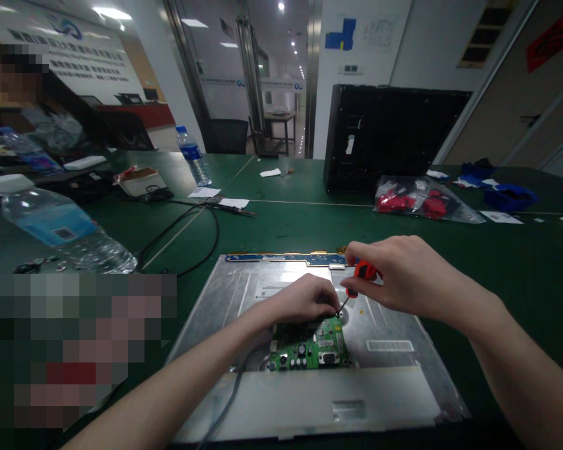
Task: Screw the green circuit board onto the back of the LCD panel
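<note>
My right hand point(398, 275) grips a screwdriver point(365, 272) with a red and black handle. Its thin shaft slants down to the upper right corner of a green circuit board point(309, 347). Beside that tip, the fingers of my left hand point(312, 297) are bent together over the board's top edge. Whatever they pinch, if anything, is hidden. The board lies on the metal back of a flat display panel point(389, 362), which rests on the table. Along the panel's far edge runs a narrow blue circuit strip point(281, 258). A grey cable point(232, 400) leads from the board toward me.
A black monitor housing point(389, 134) stands at the back right, behind a clear bag of red parts point(422, 201). Water bottles point(70, 228) and a black cable point(216, 240) are on the left of the green table point(281, 225). A person point(51, 125) sits at far left.
</note>
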Motion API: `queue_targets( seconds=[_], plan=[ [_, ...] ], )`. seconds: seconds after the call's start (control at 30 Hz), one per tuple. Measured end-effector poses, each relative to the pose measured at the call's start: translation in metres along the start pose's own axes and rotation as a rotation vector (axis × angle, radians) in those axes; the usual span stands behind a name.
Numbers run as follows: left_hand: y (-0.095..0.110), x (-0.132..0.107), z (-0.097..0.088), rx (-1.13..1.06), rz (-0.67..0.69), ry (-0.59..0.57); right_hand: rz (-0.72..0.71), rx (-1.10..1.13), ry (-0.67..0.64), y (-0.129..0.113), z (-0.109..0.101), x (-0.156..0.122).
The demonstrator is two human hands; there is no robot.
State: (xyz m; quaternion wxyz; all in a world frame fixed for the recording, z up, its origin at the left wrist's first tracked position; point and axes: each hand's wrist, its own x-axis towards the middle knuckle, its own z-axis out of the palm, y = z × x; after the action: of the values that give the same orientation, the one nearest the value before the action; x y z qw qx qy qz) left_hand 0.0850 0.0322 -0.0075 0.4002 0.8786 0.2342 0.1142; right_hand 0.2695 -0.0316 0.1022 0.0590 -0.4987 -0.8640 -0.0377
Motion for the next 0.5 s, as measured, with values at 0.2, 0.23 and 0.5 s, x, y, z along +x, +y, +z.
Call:
queue_targets(
  seconds=[0.2, 0.23, 0.5],
  plan=[
    [-0.0008, 0.0001, 0.0005, 0.007, 0.017, 0.004, -0.044, 0.142, -0.017, 0.0011, -0.0024, -0.0048],
    [-0.001, 0.0002, 0.0007, 0.008, 0.015, 0.005, -0.05, 0.151, -0.02, 0.0013, -0.0021, -0.0052],
    [0.0031, -0.0003, -0.0005, 0.006, -0.005, 0.001, -0.007, 0.007, 0.022, 0.0005, 0.0026, 0.0011]
  ],
)
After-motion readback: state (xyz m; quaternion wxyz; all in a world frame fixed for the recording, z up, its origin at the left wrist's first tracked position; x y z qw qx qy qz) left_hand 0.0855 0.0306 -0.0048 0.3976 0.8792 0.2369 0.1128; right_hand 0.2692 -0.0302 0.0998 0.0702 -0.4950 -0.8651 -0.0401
